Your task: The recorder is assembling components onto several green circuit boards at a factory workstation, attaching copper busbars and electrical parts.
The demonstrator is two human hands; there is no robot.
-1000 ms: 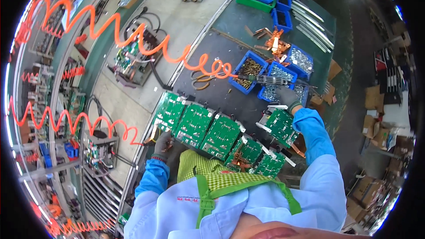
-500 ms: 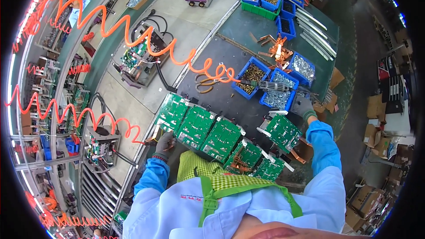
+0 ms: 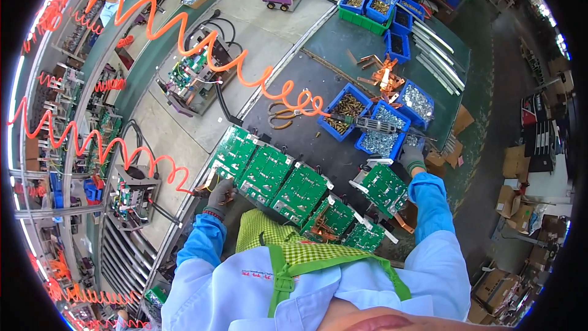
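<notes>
My left hand (image 3: 222, 194), in a dark grey glove, is at the near left corner of a row of green circuit boards (image 3: 264, 173). Its fingers are curled, and what they hold, if anything, is hidden. Close by, the lower orange coiled hose (image 3: 177, 175) ends. My right hand (image 3: 412, 157), gloved in grey, is at the near edge of a small blue bin of silvery screws (image 3: 414, 141); its fingertips are not clear. Just left of it lies a separate green circuit board (image 3: 383, 189) with copper strips. A power screwdriver (image 3: 375, 124) on the upper orange hose lies across the bins.
Blue bins of brass-coloured fasteners (image 3: 350, 105) and screws stand beyond the boards. Copper pieces (image 3: 384, 79) and metal strips (image 3: 436, 55) lie farther back. Orange-handled pliers (image 3: 282, 114) rest on the dark mat. Part-built machines (image 3: 196, 76) stand on the line at left.
My right hand has drawn back slightly toward me and left, away from the bin. My left hand stays near the board corner. The whole view has shifted a little.
</notes>
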